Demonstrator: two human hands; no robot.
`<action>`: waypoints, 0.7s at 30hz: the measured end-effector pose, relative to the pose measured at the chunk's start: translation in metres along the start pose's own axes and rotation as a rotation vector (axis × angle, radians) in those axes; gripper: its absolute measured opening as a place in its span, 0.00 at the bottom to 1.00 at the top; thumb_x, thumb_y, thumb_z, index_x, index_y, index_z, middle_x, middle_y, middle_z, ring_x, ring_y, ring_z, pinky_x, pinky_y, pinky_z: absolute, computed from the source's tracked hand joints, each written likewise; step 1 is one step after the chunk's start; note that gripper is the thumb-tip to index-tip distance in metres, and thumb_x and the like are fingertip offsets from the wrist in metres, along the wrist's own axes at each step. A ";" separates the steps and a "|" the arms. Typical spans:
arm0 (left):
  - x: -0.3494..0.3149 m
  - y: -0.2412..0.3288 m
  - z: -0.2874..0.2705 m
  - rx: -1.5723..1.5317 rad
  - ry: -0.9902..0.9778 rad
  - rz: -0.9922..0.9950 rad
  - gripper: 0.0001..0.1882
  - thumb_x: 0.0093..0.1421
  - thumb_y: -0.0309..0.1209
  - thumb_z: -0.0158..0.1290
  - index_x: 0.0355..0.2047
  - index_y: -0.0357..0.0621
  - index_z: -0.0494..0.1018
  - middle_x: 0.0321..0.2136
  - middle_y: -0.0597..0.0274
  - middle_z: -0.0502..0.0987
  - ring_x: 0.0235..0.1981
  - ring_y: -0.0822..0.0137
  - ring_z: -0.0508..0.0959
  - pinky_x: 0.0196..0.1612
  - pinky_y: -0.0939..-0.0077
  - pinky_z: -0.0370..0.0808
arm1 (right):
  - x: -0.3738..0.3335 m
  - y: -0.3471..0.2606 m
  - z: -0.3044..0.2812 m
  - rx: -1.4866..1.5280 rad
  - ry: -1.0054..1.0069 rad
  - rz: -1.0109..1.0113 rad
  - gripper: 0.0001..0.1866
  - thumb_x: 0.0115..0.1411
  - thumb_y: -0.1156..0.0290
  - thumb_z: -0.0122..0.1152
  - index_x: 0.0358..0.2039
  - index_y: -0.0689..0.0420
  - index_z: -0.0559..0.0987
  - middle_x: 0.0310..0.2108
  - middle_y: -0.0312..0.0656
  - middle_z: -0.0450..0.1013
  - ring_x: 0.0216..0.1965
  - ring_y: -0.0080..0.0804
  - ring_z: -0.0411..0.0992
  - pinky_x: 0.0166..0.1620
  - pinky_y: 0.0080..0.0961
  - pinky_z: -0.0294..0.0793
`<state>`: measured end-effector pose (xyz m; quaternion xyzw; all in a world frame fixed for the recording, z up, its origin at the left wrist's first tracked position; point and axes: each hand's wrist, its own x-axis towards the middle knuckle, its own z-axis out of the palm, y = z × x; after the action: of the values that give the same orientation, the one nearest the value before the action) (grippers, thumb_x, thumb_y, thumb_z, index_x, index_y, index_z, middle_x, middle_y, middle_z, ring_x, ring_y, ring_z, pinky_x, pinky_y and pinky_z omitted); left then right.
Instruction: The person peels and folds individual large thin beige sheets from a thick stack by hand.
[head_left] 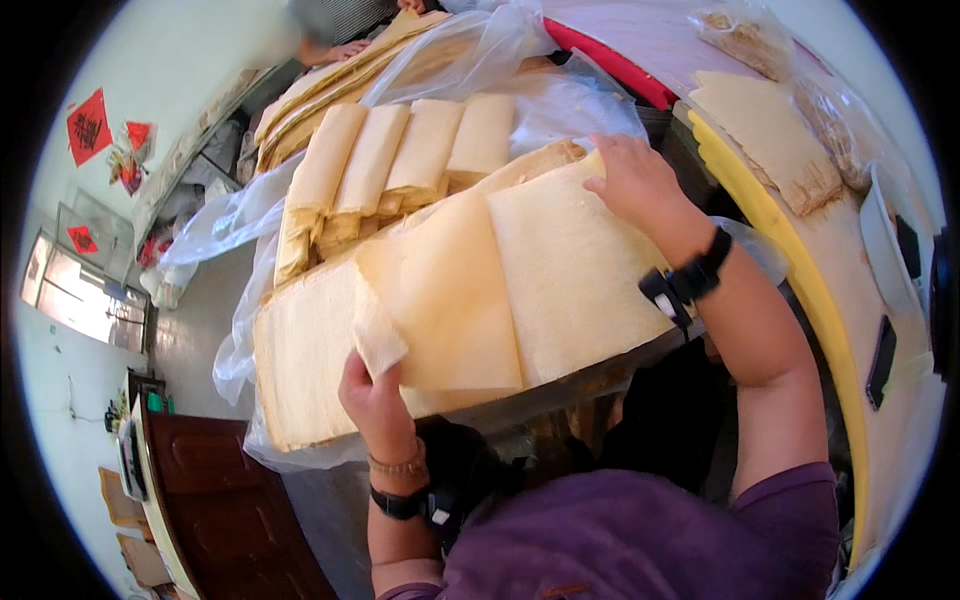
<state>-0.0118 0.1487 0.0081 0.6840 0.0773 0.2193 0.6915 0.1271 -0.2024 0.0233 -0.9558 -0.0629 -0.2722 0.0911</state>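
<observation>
A broad stack of thin pale-yellow sheets (590, 270) lies in front of me on clear plastic. Its top sheet (440, 290) is partly folded over, making a double layer across the middle. My left hand (380, 400) is closed on the near-left corner of that folded sheet, which is lifted and curled. My right hand (640, 185) rests at the stack's far-right corner, thumb apart from the fingers; its fingertips are partly hidden at the edge. Just beyond the stack, several folded bundles (375, 160) of the same sheets lie side by side.
More sheets (330, 85) are piled at the far left, near another person's hand (345, 52). Clear plastic (235, 225) hangs over the left edge. On the right surface lie loose sheets (770, 140), a phone (881, 362) and a white tub (890, 240). A dark-red wooden cabinet (225, 500) stands lower left.
</observation>
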 end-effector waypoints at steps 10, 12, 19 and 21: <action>-0.027 0.050 0.059 0.143 -0.720 0.664 0.18 0.56 0.26 0.61 0.48 0.43 0.77 0.39 0.53 0.81 0.38 0.56 0.81 0.42 0.67 0.79 | -0.133 -0.118 -0.056 0.644 -0.546 -0.242 0.25 0.55 0.61 0.68 0.51 0.60 0.78 0.49 0.54 0.76 0.52 0.51 0.74 0.55 0.39 0.73; -0.043 0.037 0.043 0.189 -0.913 0.715 0.18 0.54 0.27 0.62 0.47 0.43 0.77 0.42 0.52 0.80 0.41 0.53 0.80 0.44 0.65 0.79 | -0.138 -0.118 -0.041 0.944 -0.625 0.145 0.25 0.58 0.62 0.65 0.53 0.62 0.76 0.49 0.50 0.77 0.50 0.44 0.75 0.50 0.35 0.75; -0.077 -0.021 0.006 0.801 -0.730 0.965 0.23 0.56 0.33 0.60 0.52 0.44 0.75 0.56 0.54 0.75 0.57 0.56 0.75 0.59 0.62 0.72 | -0.115 -0.141 -0.031 1.333 -0.413 0.621 0.25 0.65 0.61 0.61 0.58 0.62 0.73 0.53 0.43 0.74 0.51 0.34 0.74 0.51 0.32 0.77; -0.082 -0.034 0.009 1.008 -0.574 0.914 0.29 0.55 0.35 0.60 0.58 0.44 0.72 0.60 0.52 0.71 0.63 0.56 0.70 0.65 0.59 0.65 | -0.103 -0.149 -0.032 1.557 -0.398 0.792 0.22 0.67 0.62 0.58 0.56 0.62 0.74 0.50 0.45 0.76 0.49 0.35 0.76 0.49 0.33 0.79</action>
<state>-0.0750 0.1082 -0.0410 0.9132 -0.3079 0.2355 0.1261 -0.0016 -0.0709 0.0161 -0.6044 0.0900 0.0699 0.7885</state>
